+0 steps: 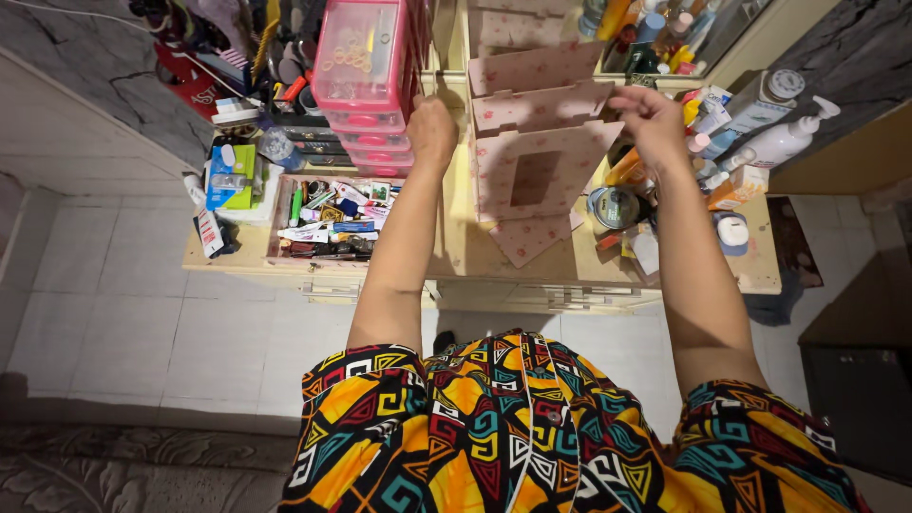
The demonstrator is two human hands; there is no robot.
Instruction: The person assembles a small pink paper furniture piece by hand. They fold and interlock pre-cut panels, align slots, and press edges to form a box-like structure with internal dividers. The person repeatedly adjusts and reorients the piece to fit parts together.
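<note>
A pink patterned cardboard organiser (537, 133) stands on the pale wooden dresser top (456, 249), with stepped tiers and a rectangular cut-out in its front. My left hand (432, 128) is curled against its left side, between it and a pink plastic drawer unit (366, 71). My right hand (646, 114) pinches the right edge of an upper tier. A loose pink cardboard piece (532, 237) lies on the top just in front of the organiser.
A shallow tray (332, 218) crammed with pens and small cosmetics sits at front left. Bottles, tubes and a pump dispenser (784, 138) crowd the right side, with a round tin (616, 204). A green box (233, 176) lies far left. Dresser drawers (541, 296) face a white tiled floor.
</note>
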